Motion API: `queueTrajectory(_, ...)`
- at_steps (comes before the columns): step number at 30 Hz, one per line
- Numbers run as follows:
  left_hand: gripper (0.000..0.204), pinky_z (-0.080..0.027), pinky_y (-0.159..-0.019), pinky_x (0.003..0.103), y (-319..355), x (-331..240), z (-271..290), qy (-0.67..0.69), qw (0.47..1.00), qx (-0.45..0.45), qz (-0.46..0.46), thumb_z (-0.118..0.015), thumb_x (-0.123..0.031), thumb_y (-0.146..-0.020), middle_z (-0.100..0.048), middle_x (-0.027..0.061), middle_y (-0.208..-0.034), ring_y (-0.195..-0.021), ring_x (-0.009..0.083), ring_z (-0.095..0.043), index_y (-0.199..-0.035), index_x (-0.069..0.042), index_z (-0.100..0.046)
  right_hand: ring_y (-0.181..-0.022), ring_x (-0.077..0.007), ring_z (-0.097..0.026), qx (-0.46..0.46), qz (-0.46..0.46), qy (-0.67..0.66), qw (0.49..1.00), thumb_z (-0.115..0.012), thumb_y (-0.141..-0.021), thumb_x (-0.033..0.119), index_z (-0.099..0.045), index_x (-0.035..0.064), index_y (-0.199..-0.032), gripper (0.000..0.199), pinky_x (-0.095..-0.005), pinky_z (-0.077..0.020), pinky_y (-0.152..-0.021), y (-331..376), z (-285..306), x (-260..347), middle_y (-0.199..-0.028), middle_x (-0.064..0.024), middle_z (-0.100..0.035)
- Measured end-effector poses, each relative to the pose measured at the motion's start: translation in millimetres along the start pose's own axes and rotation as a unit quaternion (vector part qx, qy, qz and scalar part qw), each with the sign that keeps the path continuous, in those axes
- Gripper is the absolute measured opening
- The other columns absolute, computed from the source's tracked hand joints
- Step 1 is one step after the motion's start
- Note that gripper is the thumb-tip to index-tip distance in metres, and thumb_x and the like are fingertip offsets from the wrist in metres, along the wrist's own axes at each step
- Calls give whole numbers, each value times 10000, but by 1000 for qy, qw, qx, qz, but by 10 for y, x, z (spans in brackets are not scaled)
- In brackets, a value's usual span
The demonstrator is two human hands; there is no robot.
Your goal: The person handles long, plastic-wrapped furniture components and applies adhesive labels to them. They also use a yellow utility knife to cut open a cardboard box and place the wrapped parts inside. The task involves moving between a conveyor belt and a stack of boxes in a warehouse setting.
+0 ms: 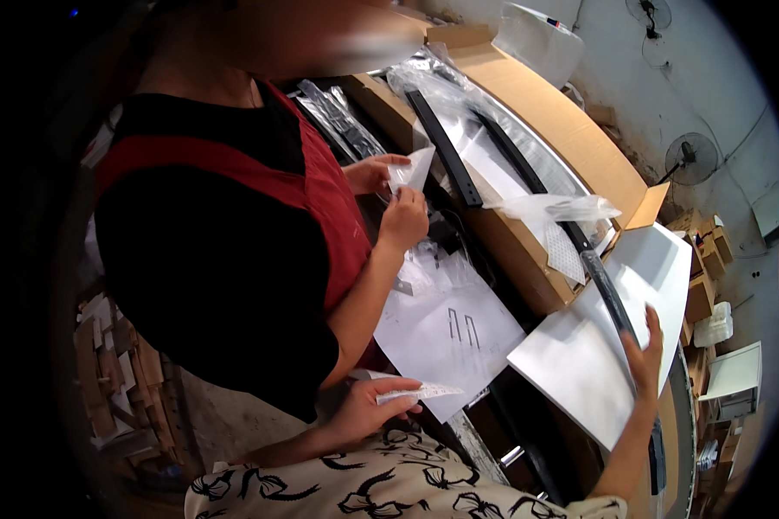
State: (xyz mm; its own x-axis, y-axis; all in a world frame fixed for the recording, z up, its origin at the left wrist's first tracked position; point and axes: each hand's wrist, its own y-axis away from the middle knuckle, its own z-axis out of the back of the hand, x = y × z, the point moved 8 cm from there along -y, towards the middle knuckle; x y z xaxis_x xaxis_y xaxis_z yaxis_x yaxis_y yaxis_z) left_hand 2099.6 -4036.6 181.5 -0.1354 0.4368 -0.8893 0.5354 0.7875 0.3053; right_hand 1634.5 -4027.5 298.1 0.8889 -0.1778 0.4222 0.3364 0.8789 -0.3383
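patterned shirt (407, 484), left hand (370, 410) tight on folded paper (420, 392), right hand (645, 359) (thumb apart, grip unclear) against black bar (608, 292)

The person wears a loose cream top (424, 484) printed with bold black outlines: looped, bow-like shapes with curling, tapering tails. The right sleeve (608, 507) ends in a plain-edged cuff, leaving the forearm (625, 450) uncovered; the left forearm (290, 448) is likewise bare.
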Motion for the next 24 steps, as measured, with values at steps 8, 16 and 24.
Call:
queueTrajectory(8, 282, -484, -711, 215, 15, -8, -251, 19, 999, -35, 9, -562, -59, -874, -625, 112, -1020, -891, 122, -616, -1137, 43, -562, -1022, -144, -528, 306, -49, -554, 773, -513, -879, 191, -592, -2, -1077, 287, -273, -392, -865, -1638, -2203, 1675, -1088, -63, -604)
queueTrajectory(16, 267, -497, -719, 232, 293, 113, 6, 14, 981, -195, 0, -544, -27, -868, -609, 146, -1051, -906, 172, -630, -1121, 54, -564, -695, -108, -477, 429, -63, -417, 799, -502, -767, 138, -653, 18, -828, 203, -242, -385, -624, -2331, -3338, 2096, -758, -17, -564)
queueTrajectory(24, 276, -478, -744, 231, 336, 417, 79, 61, 967, -240, 54, -553, -54, -870, -633, 128, -989, -887, 146, -614, -1132, 32, -562, -522, -103, -392, 406, -104, -434, 798, -555, -743, 123, -637, 24, -775, 133, -272, -311, -465, -2508, -3733, 2024, -606, 12, -415)
